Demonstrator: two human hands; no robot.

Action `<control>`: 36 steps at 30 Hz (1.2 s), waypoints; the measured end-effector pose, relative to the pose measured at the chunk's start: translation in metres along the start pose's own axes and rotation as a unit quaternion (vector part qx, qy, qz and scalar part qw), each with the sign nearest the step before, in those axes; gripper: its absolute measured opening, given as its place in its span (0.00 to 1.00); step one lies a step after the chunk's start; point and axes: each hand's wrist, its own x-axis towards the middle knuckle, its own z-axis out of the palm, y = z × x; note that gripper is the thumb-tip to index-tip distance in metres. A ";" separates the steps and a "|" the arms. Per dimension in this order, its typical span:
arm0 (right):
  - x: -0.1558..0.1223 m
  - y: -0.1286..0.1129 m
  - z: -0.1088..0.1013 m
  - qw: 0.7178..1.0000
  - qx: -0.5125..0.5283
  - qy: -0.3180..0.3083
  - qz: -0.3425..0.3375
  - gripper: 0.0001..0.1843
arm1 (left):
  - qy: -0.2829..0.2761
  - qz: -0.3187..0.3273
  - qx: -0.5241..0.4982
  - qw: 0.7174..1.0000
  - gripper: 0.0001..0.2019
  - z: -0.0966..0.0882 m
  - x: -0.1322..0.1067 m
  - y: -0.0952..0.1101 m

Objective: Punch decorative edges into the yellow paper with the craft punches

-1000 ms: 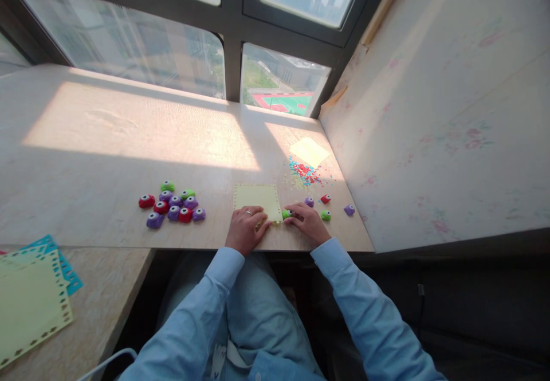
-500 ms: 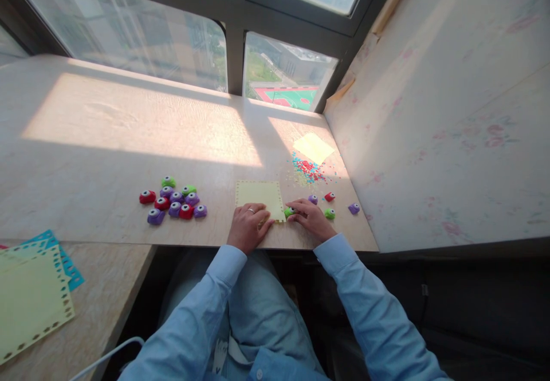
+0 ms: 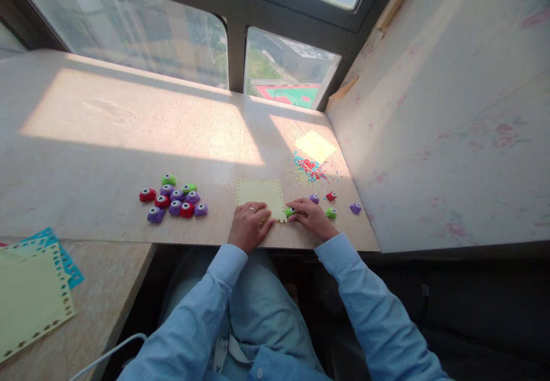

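A pale yellow sheet of paper (image 3: 259, 191) with small holes punched along its edges lies near the table's front. Its lower edge is in the grip of my left hand (image 3: 248, 226), fingers curled over the top and thumb at the bottom corner. My right hand (image 3: 313, 218) is closed on a green craft punch (image 3: 290, 211), which sits against the sheet's right edge; the fingers partly cover it. Close to that hand stand a purple punch (image 3: 314, 198), a red punch (image 3: 330, 196), another green punch (image 3: 330, 213) and a second purple punch (image 3: 355, 208).
A cluster of several punches (image 3: 175, 196) in red, purple and green stands to the left. Coloured paper bits (image 3: 310, 169) lie scattered by a sunlit yellow sheet (image 3: 315, 146). Punched sheets (image 3: 34, 301) rest on the lower left surface. A papered wall (image 3: 451, 112) bounds the right.
The view has shifted very slightly. Both hands, the sheet and the green punch stay in the same places relative to one another.
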 end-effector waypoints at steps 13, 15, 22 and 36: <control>0.007 -0.012 0.014 0.999 -0.034 0.039 0.015 0.13 | -0.004 0.000 -0.001 1.000 0.06 0.000 -0.001 0.000; 0.006 -0.014 0.017 0.997 -0.037 0.058 0.021 0.14 | -0.007 -0.001 0.001 1.000 0.06 0.000 -0.001 0.001; -0.009 -0.025 0.022 0.995 -0.049 0.088 0.018 0.14 | -0.012 0.002 0.011 1.000 0.06 -0.001 0.000 0.002; -0.027 -0.026 0.032 0.984 -0.054 0.171 0.000 0.10 | -0.004 0.011 0.018 1.000 0.06 -0.004 -0.001 0.004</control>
